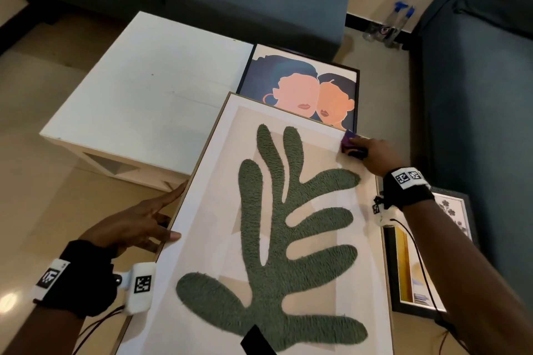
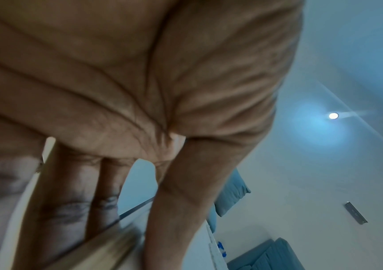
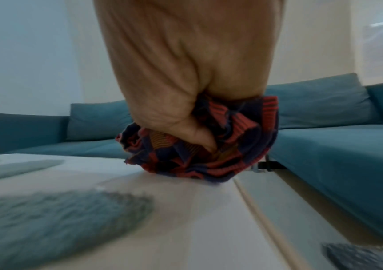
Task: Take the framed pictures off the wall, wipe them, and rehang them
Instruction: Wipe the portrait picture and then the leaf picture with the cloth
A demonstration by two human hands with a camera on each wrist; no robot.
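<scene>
The light-framed picture (image 1: 210,239) with a green tufted leaf is steadied by the straight-fingered left hand (image 1: 138,228), while a bunched patterned cloth (image 3: 197,146) is gripped against its far corner by the right hand (image 1: 375,155).

Black wrist straps (image 1: 403,190), white coded marker tags (image 1: 142,285), thin black cables (image 1: 415,248)

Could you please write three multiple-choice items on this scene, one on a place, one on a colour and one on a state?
1. Where is the cloth?
A. far right corner of the leaf picture
B. white table
C. sofa

2. What colour is the leaf shape?
A. orange
B. green
C. purple

3. What is the left hand doing?
A. gripping a bottle
B. hanging idle
C. holding the leaf picture's left edge, fingers extended

Key: 1 A, the right hand presses it there; 2 B, head view shows green; 3 C, fingers lie along the frame.
</scene>
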